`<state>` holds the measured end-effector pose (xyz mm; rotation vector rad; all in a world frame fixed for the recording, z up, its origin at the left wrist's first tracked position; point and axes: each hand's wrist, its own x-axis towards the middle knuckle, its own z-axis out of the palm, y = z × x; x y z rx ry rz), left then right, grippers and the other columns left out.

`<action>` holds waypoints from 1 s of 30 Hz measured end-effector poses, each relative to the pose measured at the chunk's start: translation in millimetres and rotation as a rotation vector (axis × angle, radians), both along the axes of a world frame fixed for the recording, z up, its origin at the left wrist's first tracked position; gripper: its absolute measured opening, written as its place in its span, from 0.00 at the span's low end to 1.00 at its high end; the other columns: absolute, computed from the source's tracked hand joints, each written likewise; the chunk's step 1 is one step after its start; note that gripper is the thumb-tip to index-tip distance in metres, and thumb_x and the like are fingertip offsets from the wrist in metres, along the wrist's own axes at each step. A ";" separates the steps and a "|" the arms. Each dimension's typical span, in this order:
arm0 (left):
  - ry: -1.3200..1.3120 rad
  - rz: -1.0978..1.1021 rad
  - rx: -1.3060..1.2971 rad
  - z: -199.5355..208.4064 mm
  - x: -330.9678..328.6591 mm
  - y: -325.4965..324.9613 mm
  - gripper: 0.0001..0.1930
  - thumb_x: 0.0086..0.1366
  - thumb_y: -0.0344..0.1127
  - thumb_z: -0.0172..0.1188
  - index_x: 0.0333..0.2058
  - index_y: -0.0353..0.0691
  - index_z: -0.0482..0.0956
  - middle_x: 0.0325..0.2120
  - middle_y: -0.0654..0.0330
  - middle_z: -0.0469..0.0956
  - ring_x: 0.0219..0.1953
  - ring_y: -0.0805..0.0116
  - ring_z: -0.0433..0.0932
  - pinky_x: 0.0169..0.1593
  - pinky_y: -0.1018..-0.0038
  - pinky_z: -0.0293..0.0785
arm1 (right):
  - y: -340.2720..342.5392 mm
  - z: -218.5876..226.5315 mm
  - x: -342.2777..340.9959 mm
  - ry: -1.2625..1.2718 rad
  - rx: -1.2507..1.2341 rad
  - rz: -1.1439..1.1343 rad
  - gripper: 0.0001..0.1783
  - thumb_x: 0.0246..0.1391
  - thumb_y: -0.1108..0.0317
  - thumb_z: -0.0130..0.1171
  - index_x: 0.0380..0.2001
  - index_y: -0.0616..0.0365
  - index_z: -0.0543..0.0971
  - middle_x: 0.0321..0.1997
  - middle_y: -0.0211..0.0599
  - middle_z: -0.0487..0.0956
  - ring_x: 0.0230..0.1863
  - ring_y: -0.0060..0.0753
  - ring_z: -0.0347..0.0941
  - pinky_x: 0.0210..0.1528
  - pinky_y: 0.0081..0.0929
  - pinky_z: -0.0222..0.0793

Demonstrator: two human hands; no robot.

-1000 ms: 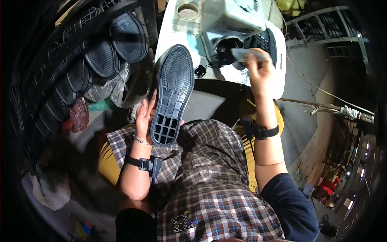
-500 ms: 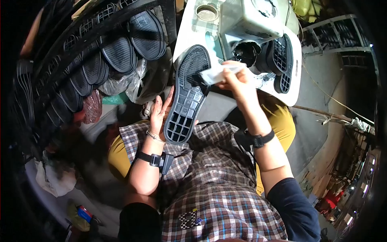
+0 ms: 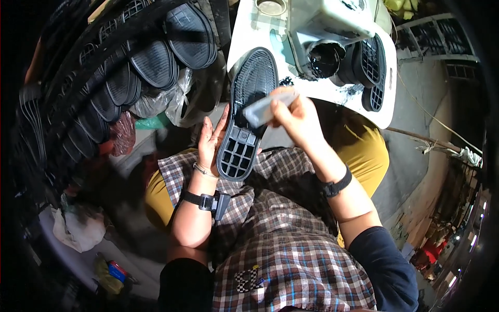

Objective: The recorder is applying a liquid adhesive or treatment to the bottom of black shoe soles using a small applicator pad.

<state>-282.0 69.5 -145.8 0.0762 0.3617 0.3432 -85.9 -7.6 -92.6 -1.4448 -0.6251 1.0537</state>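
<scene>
A black shoe sole [image 3: 255,75] is tilted over my lap, with its open grid end toward me and its ribbed end resting near the white table's edge. My left hand [image 3: 209,145] holds it from the left and below, fingers stretched along its side. Between the fingers and thumb of my right hand [image 3: 298,118] is a flat, pale-handled brush [image 3: 261,110]. Its dark end, partly hidden by the handle, lies against the middle of the sole. Black smears mark my left fingertips.
On the white table [image 3: 382,115] stands a pale container [image 3: 332,26] with a black-coated round opening [image 3: 323,61]. Several black soles [image 3: 370,62] are piled at its right. A rack at the left holds many soles [image 3: 150,62], with plastic bags [image 3: 179,99] beneath.
My right hand has brought the brush down the sole toward me, from the ribbed part to the middle squares. My left hand keeps its hold on the sole.
</scene>
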 end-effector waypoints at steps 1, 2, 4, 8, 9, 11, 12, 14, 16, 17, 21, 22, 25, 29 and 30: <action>-0.020 0.009 -0.015 2.1 0.2 -0.4 0.37 0.65 0.69 0.38 0.67 0.59 0.52 0.64 0.52 0.60 0.60 0.44 0.67 0.54 0.34 0.65 | 9.8 -2.5 5.3 0.024 0.028 -0.048 0.11 0.60 0.68 0.55 0.43 0.62 0.71 0.29 0.33 0.76 0.23 0.19 0.72 0.26 0.18 0.71; -0.041 0.023 -0.029 3.0 0.5 -1.2 0.36 0.66 0.68 0.37 0.67 0.58 0.52 0.63 0.52 0.61 0.59 0.46 0.67 0.55 0.36 0.66 | 20.1 -6.1 7.5 -0.010 0.141 -0.134 0.11 0.60 0.68 0.55 0.43 0.62 0.71 0.30 0.34 0.76 0.23 0.20 0.72 0.26 0.17 0.70; -0.070 0.014 -0.044 1.3 2.7 0.2 0.36 0.66 0.68 0.37 0.67 0.58 0.53 0.63 0.52 0.62 0.60 0.47 0.67 0.55 0.36 0.65 | 37.9 -6.2 11.0 -0.093 0.088 -0.261 0.12 0.60 0.67 0.55 0.43 0.62 0.71 0.31 0.36 0.77 0.24 0.19 0.73 0.26 0.17 0.70; -0.074 0.018 -0.043 0.2 4.1 0.0 0.36 0.66 0.68 0.37 0.67 0.58 0.53 0.62 0.52 0.62 0.59 0.47 0.68 0.55 0.35 0.66 | 29.0 -19.5 0.2 -0.160 0.066 -0.165 0.13 0.60 0.67 0.55 0.44 0.63 0.71 0.30 0.35 0.77 0.23 0.18 0.73 0.27 0.17 0.71; -0.013 0.035 -0.038 2.2 6.3 -0.2 0.36 0.66 0.68 0.36 0.67 0.57 0.53 0.62 0.51 0.62 0.59 0.45 0.68 0.54 0.35 0.66 | 20.7 -18.5 -5.5 -0.074 0.077 -0.163 0.12 0.59 0.69 0.55 0.44 0.64 0.72 0.30 0.35 0.77 0.24 0.19 0.73 0.28 0.18 0.72; -0.045 0.038 -0.012 2.8 6.4 0.0 0.36 0.67 0.67 0.35 0.67 0.56 0.53 0.62 0.49 0.62 0.59 0.43 0.68 0.54 0.37 0.68 | 4.0 -14.1 -20.1 -0.062 0.070 -0.153 0.12 0.59 0.70 0.55 0.44 0.64 0.72 0.30 0.35 0.77 0.24 0.19 0.74 0.28 0.18 0.72; -0.069 0.037 0.011 2.7 5.8 0.7 0.36 0.67 0.67 0.35 0.67 0.56 0.53 0.62 0.49 0.61 0.59 0.43 0.68 0.54 0.37 0.68 | -4.3 -11.4 -28.5 -0.060 0.062 -0.152 0.12 0.59 0.71 0.55 0.43 0.65 0.72 0.30 0.35 0.78 0.25 0.20 0.74 0.28 0.18 0.72; -0.121 0.071 -0.037 -5.5 2.5 1.4 0.36 0.66 0.68 0.37 0.66 0.53 0.57 0.63 0.53 0.62 0.62 0.45 0.64 0.60 0.41 0.61 | -18.0 -4.2 -45.1 -0.178 0.023 -0.139 0.12 0.58 0.71 0.56 0.43 0.64 0.72 0.30 0.33 0.78 0.25 0.19 0.74 0.29 0.17 0.69; 0.054 0.154 -0.006 -7.0 4.4 1.5 0.36 0.69 0.64 0.35 0.67 0.46 0.55 0.63 0.54 0.63 0.61 0.52 0.65 0.63 0.53 0.61 | -34.0 5.0 -61.8 -0.195 -0.023 -0.057 0.13 0.57 0.70 0.58 0.43 0.63 0.73 0.28 0.34 0.79 0.27 0.19 0.74 0.31 0.17 0.70; -0.018 0.143 -0.009 -6.6 5.6 2.0 0.36 0.69 0.63 0.36 0.66 0.43 0.56 0.62 0.55 0.63 0.62 0.56 0.65 0.65 0.58 0.58 | -41.3 8.2 -70.0 -0.182 -0.022 -0.019 0.13 0.56 0.69 0.58 0.43 0.63 0.73 0.28 0.35 0.79 0.28 0.19 0.75 0.32 0.18 0.70; 0.063 0.151 -0.053 -3.1 10.2 3.0 0.36 0.67 0.65 0.38 0.66 0.48 0.57 0.63 0.50 0.61 0.63 0.46 0.62 0.65 0.50 0.58 | -39.9 8.7 -61.1 -0.206 0.017 0.003 0.14 0.58 0.68 0.57 0.45 0.62 0.71 0.32 0.36 0.78 0.29 0.21 0.74 0.32 0.20 0.72; 0.043 0.151 -0.088 -4.5 11.5 2.8 0.35 0.67 0.65 0.38 0.66 0.50 0.58 0.63 0.49 0.61 0.62 0.44 0.63 0.63 0.47 0.60 | -34.7 5.7 -53.1 -0.226 0.031 -0.070 0.15 0.60 0.67 0.56 0.47 0.62 0.69 0.35 0.35 0.76 0.29 0.19 0.72 0.31 0.19 0.72; 0.059 0.087 -0.015 -1.6 9.8 2.5 0.33 0.66 0.67 0.38 0.64 0.57 0.60 0.61 0.46 0.64 0.59 0.38 0.67 0.55 0.38 0.66 | -18.0 8.1 -41.0 -0.065 0.018 -0.171 0.15 0.61 0.68 0.55 0.49 0.61 0.68 0.36 0.35 0.76 0.30 0.19 0.72 0.31 0.18 0.71; -0.041 0.170 -0.081 -8.3 9.7 3.2 0.33 0.69 0.61 0.38 0.63 0.43 0.62 0.61 0.51 0.64 0.62 0.50 0.64 0.66 0.55 0.58 | -39.2 11.2 -71.8 -0.372 0.093 0.027 0.13 0.56 0.67 0.58 0.41 0.64 0.73 0.24 0.32 0.78 0.24 0.16 0.72 0.27 0.18 0.68; -0.136 0.159 -0.132 -17.1 6.2 5.6 0.33 0.69 0.61 0.38 0.64 0.45 0.62 0.61 0.51 0.64 0.62 0.49 0.64 0.66 0.53 0.57 | -43.4 12.8 -76.9 -0.243 0.056 0.064 0.13 0.56 0.68 0.58 0.42 0.64 0.73 0.24 0.32 0.78 0.24 0.16 0.71 0.27 0.18 0.68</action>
